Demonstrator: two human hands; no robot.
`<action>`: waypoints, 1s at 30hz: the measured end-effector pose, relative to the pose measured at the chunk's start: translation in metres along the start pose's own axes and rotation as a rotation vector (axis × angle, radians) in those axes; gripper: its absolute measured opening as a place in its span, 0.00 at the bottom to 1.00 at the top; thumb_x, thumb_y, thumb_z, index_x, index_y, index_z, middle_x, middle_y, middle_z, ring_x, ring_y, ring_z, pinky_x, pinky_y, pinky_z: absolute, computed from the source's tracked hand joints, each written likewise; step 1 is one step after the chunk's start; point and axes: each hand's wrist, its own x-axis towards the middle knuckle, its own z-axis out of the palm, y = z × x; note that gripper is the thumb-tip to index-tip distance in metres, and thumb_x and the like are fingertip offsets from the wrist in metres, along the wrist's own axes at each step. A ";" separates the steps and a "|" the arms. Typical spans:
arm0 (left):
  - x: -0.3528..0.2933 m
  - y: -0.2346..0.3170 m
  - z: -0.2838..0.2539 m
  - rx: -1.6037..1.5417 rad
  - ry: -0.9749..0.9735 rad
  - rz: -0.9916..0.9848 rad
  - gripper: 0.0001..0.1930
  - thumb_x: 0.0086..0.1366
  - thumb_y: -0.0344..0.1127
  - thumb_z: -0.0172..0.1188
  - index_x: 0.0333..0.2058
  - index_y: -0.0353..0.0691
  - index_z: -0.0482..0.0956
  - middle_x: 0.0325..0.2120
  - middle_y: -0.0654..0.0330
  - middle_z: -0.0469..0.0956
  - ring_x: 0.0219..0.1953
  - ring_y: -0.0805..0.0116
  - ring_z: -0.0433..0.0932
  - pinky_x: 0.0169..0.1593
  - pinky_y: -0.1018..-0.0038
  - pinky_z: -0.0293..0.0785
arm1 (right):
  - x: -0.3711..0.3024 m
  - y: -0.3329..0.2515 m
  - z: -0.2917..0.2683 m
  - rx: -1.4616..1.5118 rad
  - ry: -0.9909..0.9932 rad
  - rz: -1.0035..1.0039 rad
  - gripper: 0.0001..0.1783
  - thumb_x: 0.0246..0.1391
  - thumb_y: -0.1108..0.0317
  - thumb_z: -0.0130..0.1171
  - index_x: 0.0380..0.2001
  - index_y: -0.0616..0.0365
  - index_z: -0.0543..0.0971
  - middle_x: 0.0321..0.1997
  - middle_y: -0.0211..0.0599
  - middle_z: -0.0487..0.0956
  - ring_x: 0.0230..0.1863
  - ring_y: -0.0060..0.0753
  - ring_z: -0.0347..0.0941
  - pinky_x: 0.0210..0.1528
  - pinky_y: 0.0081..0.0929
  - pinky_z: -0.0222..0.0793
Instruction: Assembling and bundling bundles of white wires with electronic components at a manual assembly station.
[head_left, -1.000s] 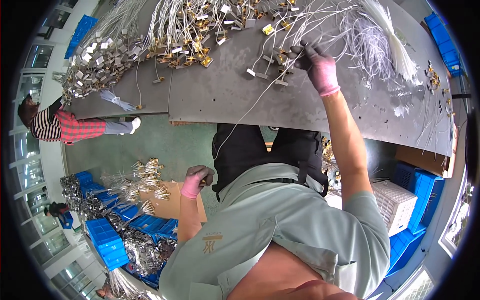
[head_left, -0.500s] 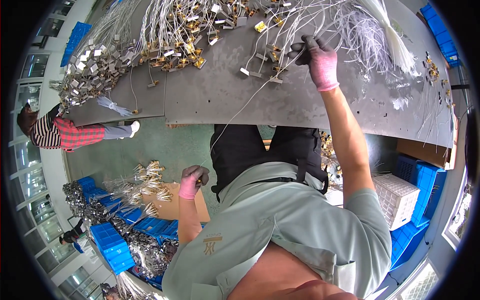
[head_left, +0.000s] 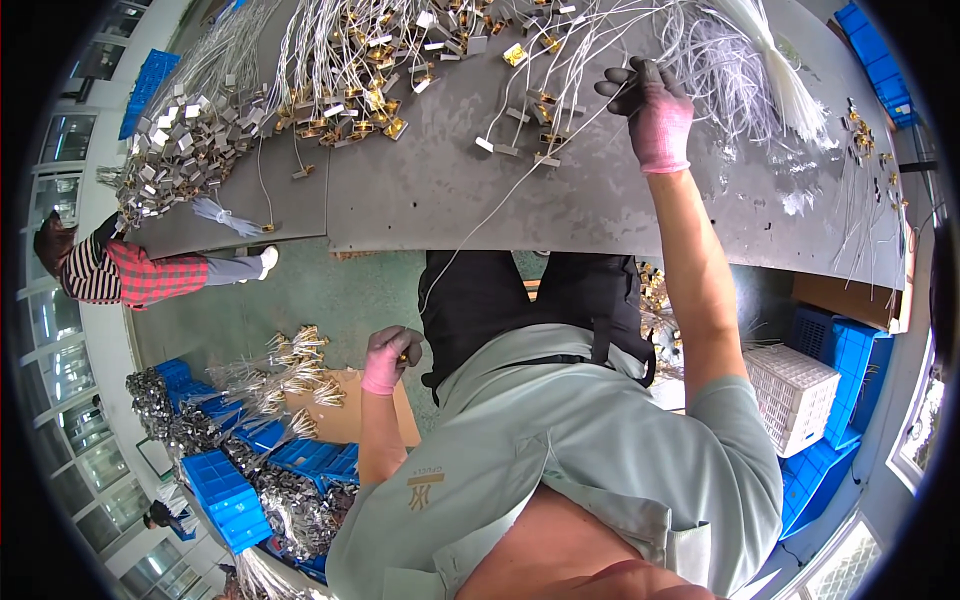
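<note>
A thin white wire (head_left: 508, 196) hangs in a slack curve between my two gloved hands. My right hand (head_left: 648, 105), in a pink and grey glove over the table, pinches its upper part. Down by my hip, my left hand (head_left: 392, 352) has its fingers curled closed at the lower end of the wire; a small brass-coloured bit shows at the fingertips. Left of my right hand lie several wires tipped with small brass and grey metal parts (head_left: 545, 115). A bundle of loose white wires (head_left: 765, 45) lies to the right of that hand.
The grey table (head_left: 420, 205) bears heaps of metal-tipped wires (head_left: 365, 95) and grey blocks (head_left: 190, 145). Behind me on the left stand blue crates (head_left: 225, 495) and piled metal parts. A white crate (head_left: 792, 398) stands at right. Another person (head_left: 140, 265) is at the table's left end.
My right hand has moved a little to the right and away from me over the table. The wire has shifted with it; my left hand has stayed almost in place.
</note>
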 end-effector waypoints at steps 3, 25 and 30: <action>0.000 -0.003 -0.002 -0.053 -0.011 0.006 0.19 0.63 0.42 0.50 0.24 0.30 0.75 0.11 0.61 0.67 0.14 0.75 0.64 0.19 0.76 0.57 | -0.002 0.001 0.001 -0.009 0.020 -0.005 0.18 0.64 0.61 0.48 0.46 0.67 0.68 0.34 0.48 0.80 0.30 0.41 0.80 0.24 0.23 0.71; 0.080 0.071 0.088 -0.856 -0.061 0.137 0.24 0.68 0.52 0.44 0.51 0.38 0.72 0.13 0.69 0.49 0.14 0.74 0.50 0.18 0.78 0.48 | -0.083 0.020 0.057 -0.391 -0.482 0.289 0.11 0.54 0.64 0.62 0.30 0.63 0.79 0.17 0.24 0.71 0.16 0.14 0.65 0.18 0.16 0.57; 0.123 0.112 0.106 -0.742 -0.124 0.053 0.22 0.70 0.48 0.43 0.49 0.36 0.73 0.16 0.65 0.66 0.14 0.73 0.62 0.20 0.75 0.59 | -0.097 0.049 0.077 -0.429 -0.505 0.385 0.13 0.54 0.62 0.62 0.24 0.62 0.78 0.16 0.24 0.71 0.16 0.15 0.66 0.18 0.18 0.60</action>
